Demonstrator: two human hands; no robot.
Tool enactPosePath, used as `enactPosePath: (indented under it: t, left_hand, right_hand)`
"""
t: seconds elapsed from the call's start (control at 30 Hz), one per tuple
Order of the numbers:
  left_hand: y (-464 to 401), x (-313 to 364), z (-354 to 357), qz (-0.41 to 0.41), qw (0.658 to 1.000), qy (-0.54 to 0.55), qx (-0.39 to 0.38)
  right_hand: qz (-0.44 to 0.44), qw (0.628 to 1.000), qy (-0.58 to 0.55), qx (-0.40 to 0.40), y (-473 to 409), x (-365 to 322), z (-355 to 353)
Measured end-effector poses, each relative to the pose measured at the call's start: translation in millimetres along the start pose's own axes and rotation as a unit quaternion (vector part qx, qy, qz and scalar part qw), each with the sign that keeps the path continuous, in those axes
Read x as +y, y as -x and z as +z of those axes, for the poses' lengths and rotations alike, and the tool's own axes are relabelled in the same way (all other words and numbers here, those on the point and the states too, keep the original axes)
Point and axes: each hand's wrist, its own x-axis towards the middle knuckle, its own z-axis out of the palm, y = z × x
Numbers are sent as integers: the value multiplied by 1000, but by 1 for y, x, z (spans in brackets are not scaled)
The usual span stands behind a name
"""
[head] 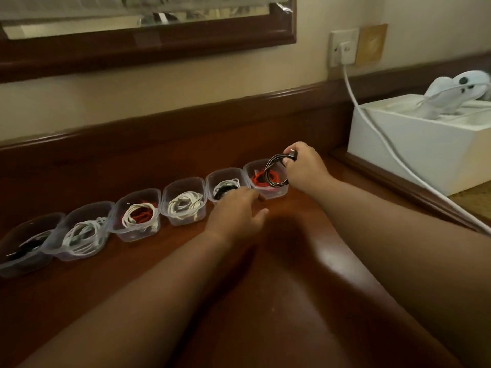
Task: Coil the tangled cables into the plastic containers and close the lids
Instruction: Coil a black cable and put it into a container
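My right hand (pixel 303 166) pinches the coiled black cable (pixel 276 170) over the end container (pixel 267 179); my left hand (pixel 236 211), apparently empty, hangs loosely open; released carelessly, the coil may spring apart.

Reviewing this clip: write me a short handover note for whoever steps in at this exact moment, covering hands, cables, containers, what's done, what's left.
Right hand: grips a coiled black cable held over the rightmost container, which already holds a red cable.
Left hand: holds nothing, fingers loosely extended in front of the second container from the right.
Containers: six in a row on the wooden desk, all open, each with coiled cable inside.
Done: cables coiled into the containers.
Left: lower the black coil in and close all six; no lids are in view, so find them first.
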Motion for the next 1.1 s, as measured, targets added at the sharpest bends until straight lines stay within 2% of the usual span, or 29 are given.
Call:
enactPosePath:
  t: [0.13,0.23,0.37,0.47,0.53,0.93,1.1]
  left_hand:
    - [-29,-1,14,35,990,-138,13]
    - [-44,-11,25,28,984,-174,-14]
    - [-47,-22,30,47,986,-162,2]
    - [-47,-27,32,50,986,-157,12]
    - [-47,-30,34,49,987,-153,13]
    - [-45,-34,36,41,991,-129,6]
    - [-45,-37,34,38,991,-125,1]
  right_hand:
    - [7,1000,20,2,-34,9,15]
    - [-2,999,40,-4,-49,11,33]
    - [-2,994,89,-60,-60,14,54]
    - [-22,970,211,-118,-65,15,63]
    - [-33,949,284,-129,-67,13,63]
    - [-74,900,376,-208,-78,9,54]
    - [-73,918,354,-163,-79,25,50]
